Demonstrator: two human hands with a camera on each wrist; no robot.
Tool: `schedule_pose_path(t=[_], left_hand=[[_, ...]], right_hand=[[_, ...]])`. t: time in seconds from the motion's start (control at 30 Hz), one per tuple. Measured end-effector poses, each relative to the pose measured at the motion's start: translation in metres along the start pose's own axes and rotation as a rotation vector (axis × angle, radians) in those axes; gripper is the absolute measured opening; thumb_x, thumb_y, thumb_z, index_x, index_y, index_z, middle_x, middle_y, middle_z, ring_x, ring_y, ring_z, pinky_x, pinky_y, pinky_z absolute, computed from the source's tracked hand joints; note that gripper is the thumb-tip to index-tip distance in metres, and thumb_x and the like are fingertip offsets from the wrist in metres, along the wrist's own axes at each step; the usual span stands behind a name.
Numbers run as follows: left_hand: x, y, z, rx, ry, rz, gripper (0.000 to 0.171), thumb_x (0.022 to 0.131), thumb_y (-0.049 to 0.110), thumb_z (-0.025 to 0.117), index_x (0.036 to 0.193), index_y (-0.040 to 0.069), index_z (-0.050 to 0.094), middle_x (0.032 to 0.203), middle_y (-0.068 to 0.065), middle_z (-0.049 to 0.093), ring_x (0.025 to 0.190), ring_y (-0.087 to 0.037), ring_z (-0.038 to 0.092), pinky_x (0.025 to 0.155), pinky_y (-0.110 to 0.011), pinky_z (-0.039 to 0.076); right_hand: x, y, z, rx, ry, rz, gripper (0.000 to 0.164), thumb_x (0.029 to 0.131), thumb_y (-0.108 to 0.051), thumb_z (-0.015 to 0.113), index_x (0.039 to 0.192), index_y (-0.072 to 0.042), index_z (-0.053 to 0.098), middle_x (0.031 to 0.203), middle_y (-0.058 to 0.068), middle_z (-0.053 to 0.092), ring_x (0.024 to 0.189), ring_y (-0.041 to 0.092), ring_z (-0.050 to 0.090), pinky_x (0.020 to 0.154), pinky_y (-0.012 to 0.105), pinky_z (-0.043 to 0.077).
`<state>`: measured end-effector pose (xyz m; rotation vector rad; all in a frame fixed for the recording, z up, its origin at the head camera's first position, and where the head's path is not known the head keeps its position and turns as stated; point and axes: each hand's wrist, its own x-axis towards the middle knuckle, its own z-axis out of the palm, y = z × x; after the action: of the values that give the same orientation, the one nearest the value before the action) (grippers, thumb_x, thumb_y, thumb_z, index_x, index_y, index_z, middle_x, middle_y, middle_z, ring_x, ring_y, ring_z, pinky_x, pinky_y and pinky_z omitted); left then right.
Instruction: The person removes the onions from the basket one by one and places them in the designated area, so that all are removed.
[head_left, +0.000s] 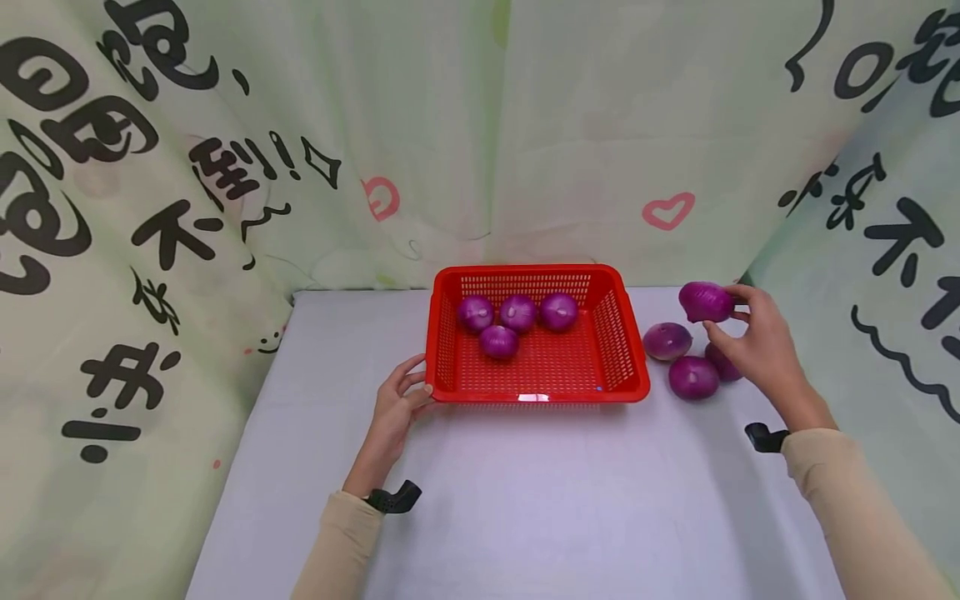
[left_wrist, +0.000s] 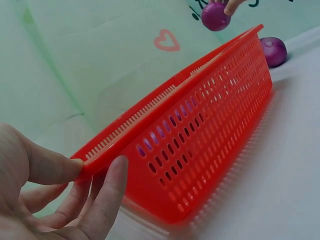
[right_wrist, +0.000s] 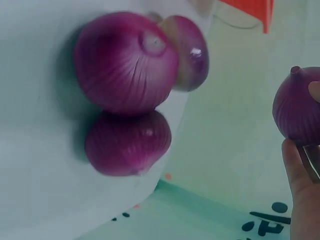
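My right hand point(head_left: 763, 344) holds a red onion point(head_left: 706, 302) between thumb and fingers, raised over three more onions point(head_left: 693, 377) on the table. In the right wrist view, the held onion point(right_wrist: 295, 112) is partly cut off at the right edge, apart from the three lying together. A red plastic basket point(head_left: 551, 368) with slotted walls stands at the table's back, with several red onions point(head_left: 517, 313) grouped in its left half. At its front left corner, my left hand point(head_left: 393, 408) grips the rim, thumb on top and fingers beneath, as the left wrist view shows.
The white-covered table point(head_left: 525, 500) ends just behind the basket. Light green curtains point(head_left: 570, 142) with dark lettering and pink hearts hang at the back and both sides. Black straps point(head_left: 393, 498) sit on both wrists.
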<state>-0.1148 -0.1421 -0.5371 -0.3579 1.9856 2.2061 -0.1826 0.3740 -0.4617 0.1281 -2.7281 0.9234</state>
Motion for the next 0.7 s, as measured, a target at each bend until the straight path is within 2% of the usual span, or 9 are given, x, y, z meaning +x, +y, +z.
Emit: schedule_pose_path(t=[0.03,0.1,0.17,0.2,0.4,0.7], left_hand=[[0.000,0.000,0.000,0.003,0.001,0.004,0.057,0.099,0.001,0.060,0.152,0.018,0.050,0.139,-0.018,0.061,0.109,-0.025,0.069,0.103,-0.054,0.056],[-0.001,0.000,0.001,0.006,0.005,0.010,0.057,0.099,0.001,0.059,0.153,0.017,0.050,0.138,-0.019,0.061,0.108,-0.024,0.069,0.102,-0.054,0.057],[0.000,0.000,0.001,0.008,0.008,0.012,0.057,0.099,0.001,0.059,0.153,0.017,0.050,0.138,-0.019,0.061,0.107,-0.023,0.069,0.102,-0.053,0.057],[0.000,0.000,0.002,0.008,0.007,0.014,0.057,0.099,0.001,0.059,0.153,0.017,0.049,0.138,-0.019,0.061,0.106,-0.023,0.070,0.102,-0.053,0.057],[0.001,0.000,0.003,0.004,-0.001,0.001,0.057,0.098,0.001,0.060,0.152,0.019,0.050,0.140,-0.018,0.061,0.108,-0.022,0.069,0.104,-0.055,0.056],[-0.001,0.000,0.003,0.008,0.011,-0.004,0.057,0.098,0.001,0.061,0.152,0.018,0.050,0.138,-0.018,0.061,0.107,-0.023,0.070,0.096,-0.044,0.062]], right_hand=[[0.002,0.002,-0.001,-0.014,-0.024,0.003,0.071,0.090,-0.004,0.076,0.151,0.004,0.039,0.142,0.029,0.048,0.128,0.047,0.049,0.103,0.010,0.047],[0.006,0.006,-0.001,-0.039,-0.066,0.012,0.072,0.091,-0.005,0.076,0.151,0.005,0.038,0.141,0.030,0.047,0.129,0.048,0.047,0.109,0.038,0.055],[0.008,0.010,0.000,-0.055,-0.096,0.020,0.072,0.090,-0.004,0.076,0.151,0.005,0.038,0.141,0.031,0.046,0.129,0.049,0.046,0.105,0.065,0.052],[0.009,0.013,0.001,-0.058,-0.105,0.025,0.072,0.090,-0.003,0.076,0.151,0.006,0.038,0.141,0.031,0.045,0.129,0.050,0.046,0.102,0.072,0.048],[0.013,0.029,0.007,-0.093,-0.146,0.080,0.071,0.091,-0.003,0.075,0.150,0.007,0.037,0.142,0.033,0.043,0.129,0.053,0.044,0.101,0.073,0.049],[0.024,0.052,0.010,-0.138,-0.239,0.124,0.068,0.094,-0.009,0.070,0.148,0.012,0.034,0.135,0.037,0.044,0.123,0.055,0.044,0.099,0.074,0.049]])
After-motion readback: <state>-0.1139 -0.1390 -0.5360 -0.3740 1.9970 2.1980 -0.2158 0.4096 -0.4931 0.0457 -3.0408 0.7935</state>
